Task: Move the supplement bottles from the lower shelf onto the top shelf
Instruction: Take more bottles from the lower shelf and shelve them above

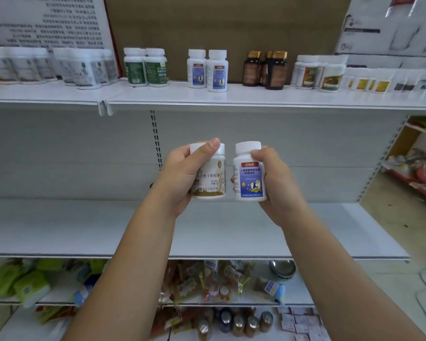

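Fingers of left hand [182, 173] wrapped round gold-labelled bottle [212, 178], thumb across its cap. Fingers of right hand [277, 184] closed round blue-labelled bottle [250, 175]. Held both upright, side by side, not touching, above lower shelf [59, 230] and below top shelf [256, 97] lined with other bottles [155, 67].

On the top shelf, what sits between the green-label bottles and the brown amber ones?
Head view: two upright white bottles with blue labels, side by side on the top shelf.

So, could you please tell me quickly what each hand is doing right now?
Left hand: grips the gold-label bottle.
Right hand: grips the blue-label bottle.
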Available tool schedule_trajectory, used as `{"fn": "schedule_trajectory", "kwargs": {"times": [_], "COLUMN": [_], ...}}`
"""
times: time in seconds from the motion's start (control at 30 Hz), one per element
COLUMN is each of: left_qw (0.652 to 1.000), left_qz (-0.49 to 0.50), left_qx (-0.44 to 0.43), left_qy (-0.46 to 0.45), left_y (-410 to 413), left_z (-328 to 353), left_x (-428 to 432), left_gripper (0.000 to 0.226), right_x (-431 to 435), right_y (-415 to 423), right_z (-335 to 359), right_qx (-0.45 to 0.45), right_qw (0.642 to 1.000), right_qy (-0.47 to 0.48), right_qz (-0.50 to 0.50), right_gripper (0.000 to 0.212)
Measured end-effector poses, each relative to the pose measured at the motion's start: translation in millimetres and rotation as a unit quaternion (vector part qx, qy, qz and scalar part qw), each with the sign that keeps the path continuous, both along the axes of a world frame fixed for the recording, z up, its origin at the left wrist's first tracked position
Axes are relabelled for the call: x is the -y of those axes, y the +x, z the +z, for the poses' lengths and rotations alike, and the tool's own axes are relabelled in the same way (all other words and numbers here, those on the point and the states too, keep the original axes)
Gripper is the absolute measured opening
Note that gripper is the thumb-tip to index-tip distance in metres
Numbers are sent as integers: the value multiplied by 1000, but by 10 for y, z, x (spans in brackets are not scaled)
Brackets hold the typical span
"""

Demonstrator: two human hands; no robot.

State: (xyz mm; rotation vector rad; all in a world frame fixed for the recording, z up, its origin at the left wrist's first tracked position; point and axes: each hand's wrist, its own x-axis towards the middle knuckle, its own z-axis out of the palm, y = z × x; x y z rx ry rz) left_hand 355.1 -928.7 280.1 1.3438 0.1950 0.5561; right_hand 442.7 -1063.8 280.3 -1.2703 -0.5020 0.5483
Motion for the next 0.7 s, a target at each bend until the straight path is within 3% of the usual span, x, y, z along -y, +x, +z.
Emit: {"fn": "schedule_trajectory", "kwargs": {"times": [0.13,0.3,0.47,0.57,0.63,0.7], "left_qw": [994,974,968,970,969,965], "left_qz": [29,49,63,55,49,61], "left_qx": [39,71,47,15,-1,-21], "left_qy": [95,209,239,235,242,253], "left_y": [-66,-136,46,211,349,475], "left_z": [456,1116,1521,1593,1611,1618], "left_x": [-301,-819,-1420,-1683,-1835,-1969], "left_gripper": [29,25,26,28,20,29], "right_x": [-199,-630,-1137,-1402,-1539,-1655], "right_y": [-18,82,376,609,732,839], "right_z": [493,1074,1455,1567,1650,1740], "right_qx": [66,202,268,320,369,421], "right_qw": [996,978,963,944,918,885], "right_qy": [53,47,18,-51,-107,-161], "right_qz": [9,-3,-31,-67,-97,-117], "right_gripper": [12,53,57,51,49,50]}}
